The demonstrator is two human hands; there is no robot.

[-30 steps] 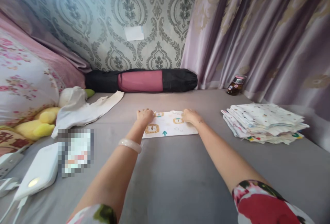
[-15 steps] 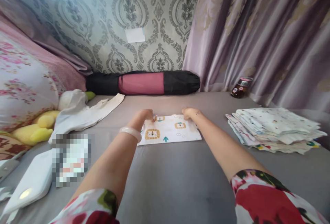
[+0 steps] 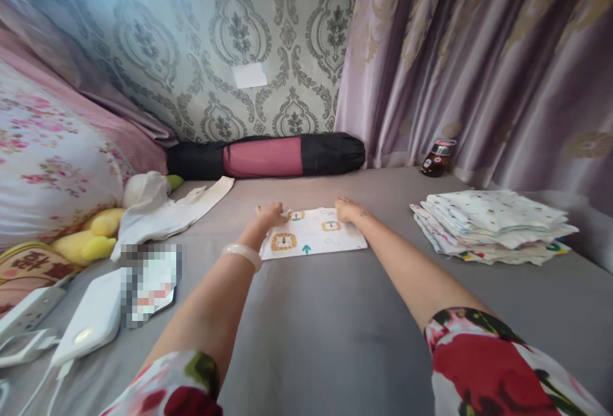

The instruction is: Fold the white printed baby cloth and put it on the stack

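Observation:
A white cloth (image 3: pixel 313 240) printed with orange lion faces and green leaf marks lies folded in a rectangle on the grey sheet in front of me. My left hand (image 3: pixel 272 213), above a pale bangle on the wrist, is closed at the cloth's far left corner. At the far right corner my right hand (image 3: pixel 347 210) is closed on the edge, its fingertips mostly hidden behind the hand. To the right lies a stack of folded printed cloths (image 3: pixel 493 224).
A black and pink rolled bag (image 3: pixel 263 156) lies along the wall. On the right stands a dark bottle (image 3: pixel 435 159) by the curtain (image 3: pixel 407 52). Leftward are a crumpled white garment (image 3: pixel 163 218), yellow plush toy (image 3: pixel 90 240), white power bank (image 3: pixel 93 314), blurred phone-like object (image 3: pixel 156 288) and power strip (image 3: pixel 33 311).
The view has tilted up and shifted slightly left, showing more of the wall and power strip. Both hands stay at the cloth's far corners; the cloth looks nearly unchanged.

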